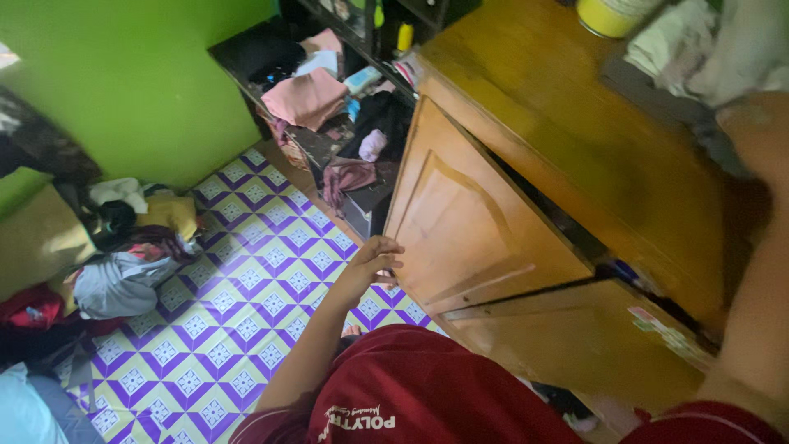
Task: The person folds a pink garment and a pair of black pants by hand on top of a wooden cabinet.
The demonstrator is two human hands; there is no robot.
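My left hand (376, 256) reaches out to the free edge of a wooden cabinet door (468, 230), and its fingers curl onto that edge. The door stands ajar, with a dark gap along its hinge side. A second door (575, 345) below it is shut. My right arm runs up the frame's right side. My right hand (760, 136) is blurred on the cabinet top (559, 107), next to a heap of pale and grey cloths (699, 49). Whether it holds anything is unclear. I wear a red shirt (427, 386).
The floor (238, 304) has purple, yellow and white tiles. Clothes and bags (123, 263) are heaped at the left by a green wall. A low shelf with pink and dark clothes (312, 99) stands beyond the cabinet. A yellow tin (604, 16) sits on the cabinet top.
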